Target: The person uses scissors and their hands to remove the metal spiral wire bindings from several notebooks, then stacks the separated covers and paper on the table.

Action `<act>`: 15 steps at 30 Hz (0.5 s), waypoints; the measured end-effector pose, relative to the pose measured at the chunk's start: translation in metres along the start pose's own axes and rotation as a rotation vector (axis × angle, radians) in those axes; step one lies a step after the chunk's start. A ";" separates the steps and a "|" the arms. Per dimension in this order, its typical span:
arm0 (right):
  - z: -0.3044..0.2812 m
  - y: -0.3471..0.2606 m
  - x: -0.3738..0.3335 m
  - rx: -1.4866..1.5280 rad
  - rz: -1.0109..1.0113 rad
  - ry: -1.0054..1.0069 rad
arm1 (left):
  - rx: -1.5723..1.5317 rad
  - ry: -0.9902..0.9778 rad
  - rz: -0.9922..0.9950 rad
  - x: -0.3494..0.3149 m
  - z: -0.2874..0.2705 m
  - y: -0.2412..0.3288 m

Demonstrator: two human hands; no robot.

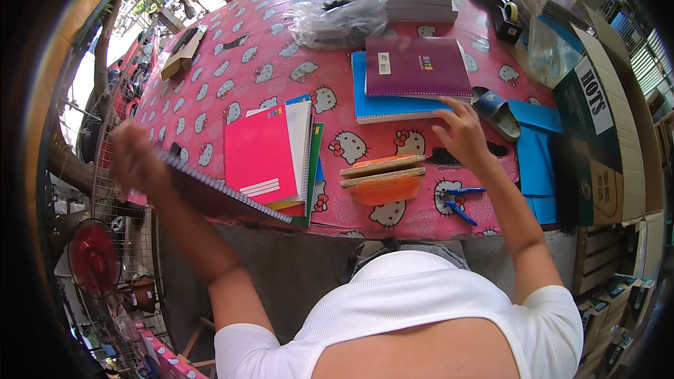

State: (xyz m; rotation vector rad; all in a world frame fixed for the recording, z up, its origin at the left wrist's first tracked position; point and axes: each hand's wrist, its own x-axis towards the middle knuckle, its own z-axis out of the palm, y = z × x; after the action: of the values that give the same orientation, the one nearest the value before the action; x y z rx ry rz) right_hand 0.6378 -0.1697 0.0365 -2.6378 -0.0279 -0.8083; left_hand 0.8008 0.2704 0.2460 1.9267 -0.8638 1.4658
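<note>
My left hand point(144, 161), smeared by motion, grips a dark spiral notebook point(217, 188) that is tilted at the table's near left. Beside that notebook lies a fanned pile topped by a pink notebook point(258, 151), with white, green, blue and yellow edges showing under it. My right hand point(463, 133) is open, its fingers apart, at the near right corner of a blue spiral notebook point(375, 108). A purple spiral notebook point(419, 74) lies on the blue one. Between the piles are two orange blocks point(385, 188) with rough brown edges.
Two blue pens point(460, 214) lie near the table's front edge. A slipper point(497, 114) and blue folders point(536, 161) are at the right, beside a cardboard box point(597, 137). Farther back are a clear plastic bag point(337, 14) and a notebook stack point(421, 8).
</note>
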 end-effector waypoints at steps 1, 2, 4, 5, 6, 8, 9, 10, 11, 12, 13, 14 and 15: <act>0.013 -0.002 0.024 0.012 -0.047 -0.018 | -0.072 -0.202 -0.058 -0.002 0.019 -0.002; 0.023 0.000 0.044 -0.029 -0.076 -0.046 | -0.160 -0.348 -0.181 -0.021 0.058 -0.013; 0.050 -0.016 0.084 -0.056 -0.165 -0.128 | -0.157 -0.498 -0.069 -0.053 0.101 -0.029; 0.060 -0.019 0.100 -0.088 -0.194 -0.183 | -0.121 -0.546 -0.069 -0.074 0.119 -0.028; 0.071 -0.022 0.114 -0.088 -0.192 -0.181 | -0.079 -0.592 -0.066 -0.091 0.133 -0.022; 0.088 -0.023 0.136 -0.108 -0.249 -0.461 | -0.085 -0.672 -0.209 -0.124 0.149 -0.022; 0.093 -0.021 0.143 -0.104 -0.256 -0.466 | -0.213 -0.682 -0.343 -0.134 0.158 -0.018; 0.096 -0.019 0.149 -0.073 -0.208 -0.568 | -0.341 -0.687 -0.478 -0.140 0.166 -0.010; 0.099 -0.016 0.154 -0.043 -0.159 -0.670 | -0.333 -0.687 -0.487 -0.145 0.175 -0.002; 0.102 -0.013 0.159 -0.037 -0.164 -0.677 | -0.577 -0.791 -0.795 -0.148 0.186 0.009; 0.104 -0.009 0.162 -0.065 -0.246 -0.686 | -0.825 -0.875 -1.110 -0.151 0.196 0.020; 0.106 -0.005 0.164 -0.095 -0.322 -0.698 | -0.824 -0.877 -1.124 -0.149 0.206 0.035; 0.108 -0.002 0.166 -0.092 -0.319 -0.710 | -1.007 -0.875 -1.328 -0.142 0.216 0.050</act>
State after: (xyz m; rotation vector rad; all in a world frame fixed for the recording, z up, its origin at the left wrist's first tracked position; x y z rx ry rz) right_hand 0.8339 -0.1441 0.0456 -2.9033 -0.6199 0.0862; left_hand 0.8648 0.0971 0.0588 1.5590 -0.2753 -0.5600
